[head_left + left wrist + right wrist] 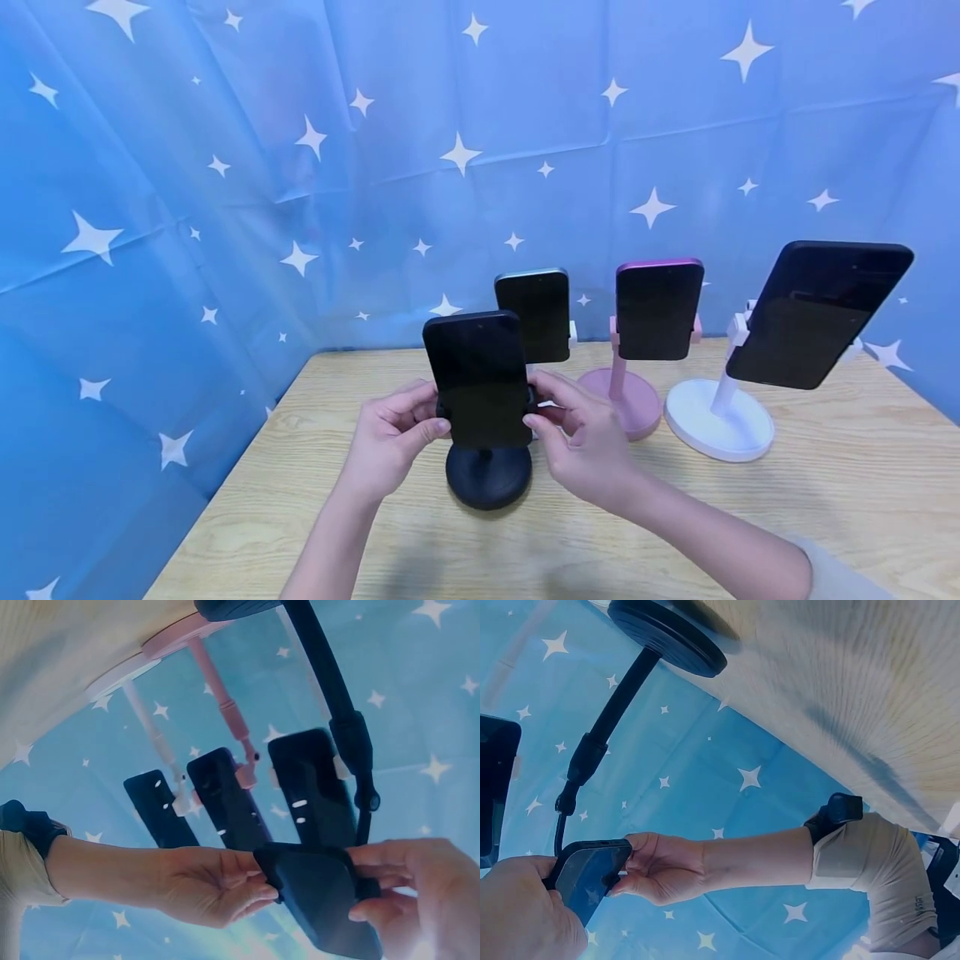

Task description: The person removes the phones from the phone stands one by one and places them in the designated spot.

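Note:
A black smartphone (480,379) sits upright, tilted back slightly, in a black phone stand (488,482) at the middle of the table. My left hand (395,433) pinches the stand's holder at the phone's left edge, thumb toward the front. At the opposite edge my right hand (583,437) pinches the black side clamp (532,398) between thumb and fingers. The left wrist view shows the stand's jointed black pole (330,682) running to the back of the holder. In the right wrist view its round base (667,637) rests on the tabletop.
Behind stands a phone with a light-blue edge (534,317) in a pale holder. Right of it, a pink-edged phone (660,310) is in a pink stand (637,404); a larger black phone (821,312) leans in a white stand (718,429). A blue starry curtain (405,200) hangs behind the table (277,508).

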Demonstrator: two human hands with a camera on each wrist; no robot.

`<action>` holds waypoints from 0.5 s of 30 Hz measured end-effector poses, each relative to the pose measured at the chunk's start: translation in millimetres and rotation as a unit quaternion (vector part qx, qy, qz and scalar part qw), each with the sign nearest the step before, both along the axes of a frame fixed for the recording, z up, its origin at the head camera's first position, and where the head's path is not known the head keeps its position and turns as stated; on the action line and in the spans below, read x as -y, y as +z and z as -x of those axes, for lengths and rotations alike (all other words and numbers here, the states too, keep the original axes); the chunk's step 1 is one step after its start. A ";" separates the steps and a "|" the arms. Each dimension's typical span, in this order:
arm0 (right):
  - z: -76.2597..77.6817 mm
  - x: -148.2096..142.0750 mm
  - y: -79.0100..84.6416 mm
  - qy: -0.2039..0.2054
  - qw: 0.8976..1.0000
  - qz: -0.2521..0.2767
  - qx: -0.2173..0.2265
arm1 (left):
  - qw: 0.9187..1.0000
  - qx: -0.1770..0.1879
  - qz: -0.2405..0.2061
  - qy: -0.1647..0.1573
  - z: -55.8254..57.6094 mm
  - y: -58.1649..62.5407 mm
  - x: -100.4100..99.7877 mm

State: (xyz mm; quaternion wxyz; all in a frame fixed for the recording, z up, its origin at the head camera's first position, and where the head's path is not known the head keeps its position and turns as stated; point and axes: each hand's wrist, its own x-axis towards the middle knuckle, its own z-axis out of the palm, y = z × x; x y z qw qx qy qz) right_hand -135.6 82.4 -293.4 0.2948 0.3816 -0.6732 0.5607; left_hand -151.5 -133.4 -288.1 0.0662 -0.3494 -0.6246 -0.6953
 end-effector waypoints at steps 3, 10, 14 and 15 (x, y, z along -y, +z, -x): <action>-4.8 -5.8 -0.3 0.007 1.000 0.010 -0.004 | 0.999 -0.013 -0.009 -0.032 -0.5 -1.7 -5.5; -17.9 -23.2 -3.4 -0.046 0.999 -0.004 -0.022 | 0.998 -0.019 -0.013 -0.062 -3.1 -4.4 -21.5; -24.4 -32.8 -4.9 -0.066 0.997 -0.014 -0.022 | 0.996 -0.028 -0.020 -0.078 -5.2 -4.9 -29.1; -26.0 -34.8 -5.1 -0.068 0.997 -0.015 -0.021 | 0.996 -0.026 -0.023 -0.084 -5.7 -4.7 -31.0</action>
